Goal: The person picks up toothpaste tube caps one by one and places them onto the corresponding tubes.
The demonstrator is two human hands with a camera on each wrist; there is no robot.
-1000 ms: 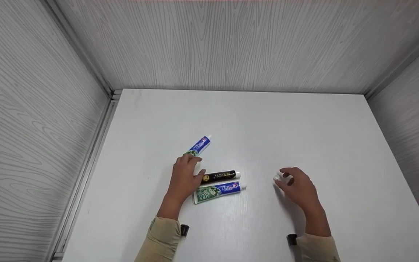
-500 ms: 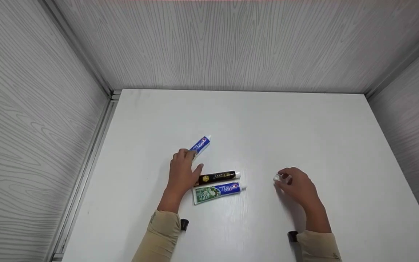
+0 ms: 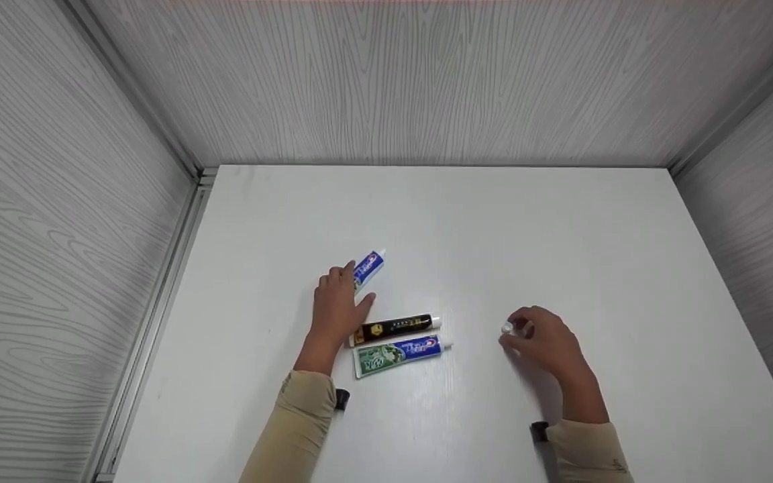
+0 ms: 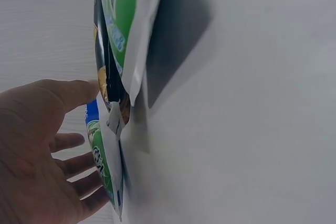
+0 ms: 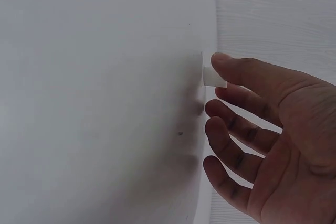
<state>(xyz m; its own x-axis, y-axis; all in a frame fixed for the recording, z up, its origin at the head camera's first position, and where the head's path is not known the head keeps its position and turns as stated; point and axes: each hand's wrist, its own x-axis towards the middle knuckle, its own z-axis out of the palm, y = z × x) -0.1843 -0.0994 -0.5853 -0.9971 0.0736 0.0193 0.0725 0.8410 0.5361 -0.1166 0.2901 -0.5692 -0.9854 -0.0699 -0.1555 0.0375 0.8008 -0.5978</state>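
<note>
Farthest of three toothpaste tubes, a blue-and-green tube [image 3: 369, 268] lies slanted on the table, its crimped end hidden by my left hand [image 3: 334, 305]. That hand's fingers reach along the tube's left side, loosely extended, and the thumb stands apart from them. A black toothpaste tube [image 3: 396, 327] with a white cap lies just below the thumb. Beside it is a second blue-and-green toothpaste tube [image 3: 396, 356], its narrow nozzle pointing right. Off to the right, my right hand [image 3: 551, 342] pinches a small white cap [image 5: 212, 77] between thumb and index finger, close over the table; its other fingers are bent loosely.
The white table [image 3: 561, 235] is bounded by a grey wood-grain back panel [image 3: 427, 80] and a left side panel [image 3: 58, 201], with another panel on the right. A metal rail runs along the left edge.
My left hand has shifted slightly away from me along the far tube, uncovering the black tube's crimped end. The right hand stays nearly in place with the cap, its fingertips shifting slightly.
</note>
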